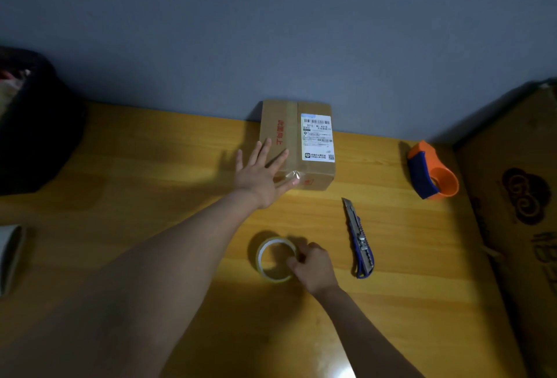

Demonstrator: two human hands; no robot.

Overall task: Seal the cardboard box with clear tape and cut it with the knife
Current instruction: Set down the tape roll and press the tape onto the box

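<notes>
Two bare forearms, sleeveless as far as visible; left hand (259,175) and right hand (313,266) ungloved, without rings, watch or wristband.

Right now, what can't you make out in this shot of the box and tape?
Head view only:
- Shipping label text: too small.
- Tape roll loose end: hidden under the right hand.
- Cardboard box near-left corner: covered by the left hand.
- Knife blade extension: unclear.

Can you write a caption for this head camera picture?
Left hand steadies the cardboard box; right hand grips the tape roll.
</notes>
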